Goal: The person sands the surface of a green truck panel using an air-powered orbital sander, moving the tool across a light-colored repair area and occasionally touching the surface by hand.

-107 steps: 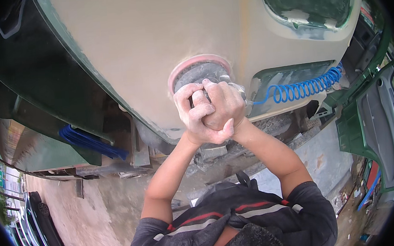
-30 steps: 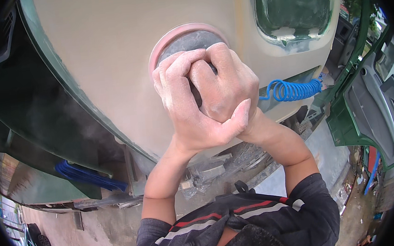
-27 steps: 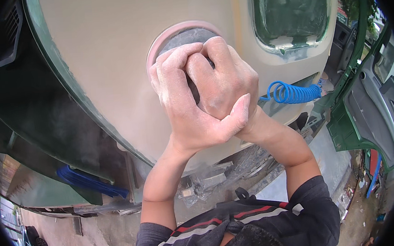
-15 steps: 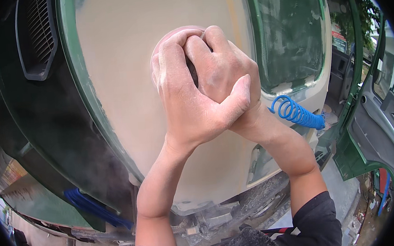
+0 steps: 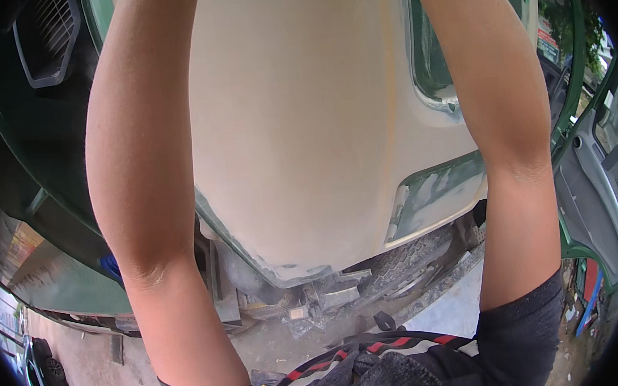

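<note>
My left forearm (image 5: 140, 126) and right forearm (image 5: 499, 69) reach up past the top edge, so both hands are out of view, along with whatever they touch. Between the arms lies a pale, sanded body panel (image 5: 292, 122) with a yellowish vertical streak and green edges. At its right, partly behind my right arm, are a green recess (image 5: 429, 60) with whitish smears and a lower green slot (image 5: 425, 191). No sander or coiled hose shows.
Dark vehicle bodywork (image 5: 45, 163) with a grille (image 5: 48, 39) stands at left. A detached-looking green door (image 5: 597, 206) is at right. Below the panel are dusty metal parts (image 5: 332, 296) and concrete ground (image 5: 97, 355). A dark car (image 5: 51, 380) appears at lower left.
My joined hands and the round sander have moved up out of the picture. My arms now reach higher and wider apart. The blue coiled hose has gone from sight.
</note>
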Available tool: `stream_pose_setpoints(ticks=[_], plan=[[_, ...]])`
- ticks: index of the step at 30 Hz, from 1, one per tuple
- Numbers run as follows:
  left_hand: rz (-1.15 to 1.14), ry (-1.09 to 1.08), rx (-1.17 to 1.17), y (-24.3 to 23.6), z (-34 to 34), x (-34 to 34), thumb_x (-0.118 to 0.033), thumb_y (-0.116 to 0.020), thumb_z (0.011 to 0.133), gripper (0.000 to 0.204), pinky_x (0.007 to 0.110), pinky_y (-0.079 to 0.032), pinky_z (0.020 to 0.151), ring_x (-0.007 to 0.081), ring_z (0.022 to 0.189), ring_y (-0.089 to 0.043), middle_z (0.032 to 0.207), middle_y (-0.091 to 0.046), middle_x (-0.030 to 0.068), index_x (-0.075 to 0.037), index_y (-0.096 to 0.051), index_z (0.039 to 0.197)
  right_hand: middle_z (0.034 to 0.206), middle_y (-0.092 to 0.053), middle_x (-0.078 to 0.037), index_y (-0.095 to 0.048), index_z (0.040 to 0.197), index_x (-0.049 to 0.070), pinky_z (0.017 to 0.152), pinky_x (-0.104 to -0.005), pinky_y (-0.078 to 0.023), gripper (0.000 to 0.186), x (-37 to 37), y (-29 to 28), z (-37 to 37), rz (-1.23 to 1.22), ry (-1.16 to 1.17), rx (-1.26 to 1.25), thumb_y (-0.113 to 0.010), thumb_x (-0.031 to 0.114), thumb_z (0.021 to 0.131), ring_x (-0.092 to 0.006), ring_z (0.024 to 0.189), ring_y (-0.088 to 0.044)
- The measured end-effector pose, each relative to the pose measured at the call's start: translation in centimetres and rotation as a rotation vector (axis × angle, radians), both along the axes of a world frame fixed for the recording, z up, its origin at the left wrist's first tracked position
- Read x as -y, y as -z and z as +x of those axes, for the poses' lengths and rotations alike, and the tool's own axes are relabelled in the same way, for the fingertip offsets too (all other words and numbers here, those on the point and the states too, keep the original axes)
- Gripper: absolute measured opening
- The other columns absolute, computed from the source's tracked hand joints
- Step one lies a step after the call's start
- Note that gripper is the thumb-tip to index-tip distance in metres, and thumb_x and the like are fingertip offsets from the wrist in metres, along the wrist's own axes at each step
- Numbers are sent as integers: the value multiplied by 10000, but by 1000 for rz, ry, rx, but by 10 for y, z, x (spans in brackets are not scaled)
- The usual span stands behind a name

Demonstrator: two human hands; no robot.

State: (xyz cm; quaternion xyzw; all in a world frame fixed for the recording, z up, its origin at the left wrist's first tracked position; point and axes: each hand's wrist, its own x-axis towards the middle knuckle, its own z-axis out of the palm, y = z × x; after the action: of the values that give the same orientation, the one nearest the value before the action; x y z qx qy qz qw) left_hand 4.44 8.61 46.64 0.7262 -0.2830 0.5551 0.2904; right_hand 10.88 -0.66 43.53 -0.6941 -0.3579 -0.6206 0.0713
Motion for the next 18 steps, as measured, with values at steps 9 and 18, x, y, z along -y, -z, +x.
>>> stream_pose_setpoints(ticks=[9, 18], plan=[[85, -210, 106, 297, -13, 14, -404, -833, 645, 826, 439, -476, 960, 301, 1086, -578, 1175, -542, 175, 54, -505, 1249, 793, -583, -97, -624, 864, 97, 546, -322, -533, 189, 22, 256, -26, 233, -295, -73, -751, 152, 735, -226, 665, -657], [17, -107, 96, 232, 12, 7, -393, -831, 674, 848, 424, -489, 955, 281, 1114, -574, 1219, -522, 169, 47, -464, 1299, 829, -600, -66, -641, 879, 99, 544, -329, -508, 117, 21, 182, -18, 196, -331, -104, -688, 162, 793, -201, 698, -631]])
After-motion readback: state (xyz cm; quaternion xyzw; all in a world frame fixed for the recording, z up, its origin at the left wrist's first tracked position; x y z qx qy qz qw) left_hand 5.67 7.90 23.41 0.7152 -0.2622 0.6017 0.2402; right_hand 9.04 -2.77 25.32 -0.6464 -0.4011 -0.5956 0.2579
